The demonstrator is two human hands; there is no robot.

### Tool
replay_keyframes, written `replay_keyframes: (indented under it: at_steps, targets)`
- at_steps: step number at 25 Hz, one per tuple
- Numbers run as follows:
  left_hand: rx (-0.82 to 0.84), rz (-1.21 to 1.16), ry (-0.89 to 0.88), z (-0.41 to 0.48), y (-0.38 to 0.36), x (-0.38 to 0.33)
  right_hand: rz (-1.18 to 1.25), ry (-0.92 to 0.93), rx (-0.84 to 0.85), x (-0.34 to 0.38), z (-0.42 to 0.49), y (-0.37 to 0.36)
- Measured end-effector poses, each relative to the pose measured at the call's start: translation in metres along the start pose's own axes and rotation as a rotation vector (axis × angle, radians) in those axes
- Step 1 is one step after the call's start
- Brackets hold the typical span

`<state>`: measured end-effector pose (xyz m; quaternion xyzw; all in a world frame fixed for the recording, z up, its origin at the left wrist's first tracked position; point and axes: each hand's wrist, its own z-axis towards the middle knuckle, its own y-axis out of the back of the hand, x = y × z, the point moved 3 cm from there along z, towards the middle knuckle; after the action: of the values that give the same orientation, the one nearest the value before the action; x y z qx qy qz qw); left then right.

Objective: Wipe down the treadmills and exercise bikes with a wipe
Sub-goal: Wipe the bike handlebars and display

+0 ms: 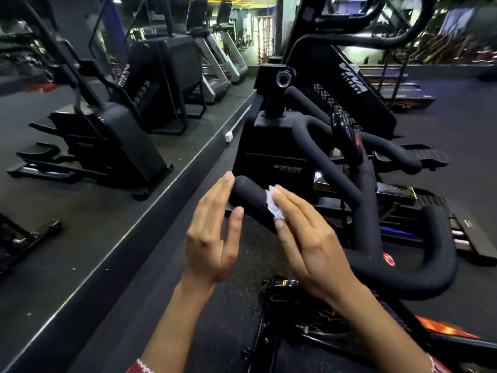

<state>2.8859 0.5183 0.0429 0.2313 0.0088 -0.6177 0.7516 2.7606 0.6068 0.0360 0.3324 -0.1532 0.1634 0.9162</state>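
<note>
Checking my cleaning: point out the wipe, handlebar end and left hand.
wipe [273,205]: head view, crumpled white middle.
handlebar end [244,190]: head view, foam tip.
left hand [211,235]: head view, middle of hand.

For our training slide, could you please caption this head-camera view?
Right hand presses a crumpled white wipe against the black foam handlebar end; open left hand beside it.

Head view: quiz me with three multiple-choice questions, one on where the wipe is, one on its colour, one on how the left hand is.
1. Where is the wipe?
A in a bucket
B under the right hand, on the handlebar
C draped over a bottle
2. Its colour?
A white
B blue
C red
3. The left hand is:
A a fist
B gripping a pedal
C open, fingers straight

Answers:
1 B, straight fingers press it against the handlebar.
2 A, it shows white against black.
3 C, it is flat and holds nothing.
</note>
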Motion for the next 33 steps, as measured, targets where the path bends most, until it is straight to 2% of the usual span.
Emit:
replay_keyframes:
  at_steps: [4, 6, 9, 12, 14, 18, 22, 25, 27, 28, 30, 31, 33]
  targets:
    - [-0.01, 0.036, -0.046, -0.005, -0.003, -0.004, -0.064, 0.122, 0.007, 0.021, 0.032, -0.021]
    - [0.002, 0.107, -0.114, -0.009, -0.005, -0.009, -0.099, 0.189, -0.006, 0.012, 0.012, -0.016]
    - [0.044, 0.217, -0.169, -0.02, -0.018, -0.024, -0.214, 0.167, 0.005, -0.019, -0.041, 0.009]
    - [0.09, 0.275, -0.166, -0.038, -0.046, -0.052, -0.344, 0.172, 0.095, -0.05, -0.076, 0.036]
    - [0.116, 0.311, -0.134, -0.051, -0.068, -0.073, -0.371, 0.254, 0.149, -0.064, -0.087, 0.051]
    - [0.162, 0.396, -0.017, -0.071, -0.107, -0.113, -0.236, 0.385, 0.24, -0.099, -0.096, 0.087]
    - [0.156, 0.422, 0.179, -0.078, -0.122, -0.138, -0.004, 0.563, 0.282, -0.142, -0.103, 0.132]
    - [0.149, 0.426, 0.299, -0.08, -0.124, -0.151, 0.149, 0.503, 0.294, -0.176, -0.082, 0.158]
    - [0.145, 0.434, 0.338, -0.081, -0.125, -0.158, 0.23, 0.391, 0.328, -0.181, -0.053, 0.154]
    - [0.135, 0.426, 0.358, -0.08, -0.126, -0.16, 0.289, 0.379, 0.413, -0.174, -0.04, 0.141]
    - [0.109, 0.409, 0.404, -0.079, -0.127, -0.159, 0.391, 0.487, 0.668, -0.147, -0.027, 0.106]
    - [0.105, 0.415, 0.419, -0.078, -0.126, -0.158, 0.365, 0.578, 0.735, -0.139, -0.026, 0.089]
    - [0.126, 0.455, 0.421, -0.075, -0.123, -0.156, 0.224, 0.732, 0.712, -0.147, -0.024, 0.071]
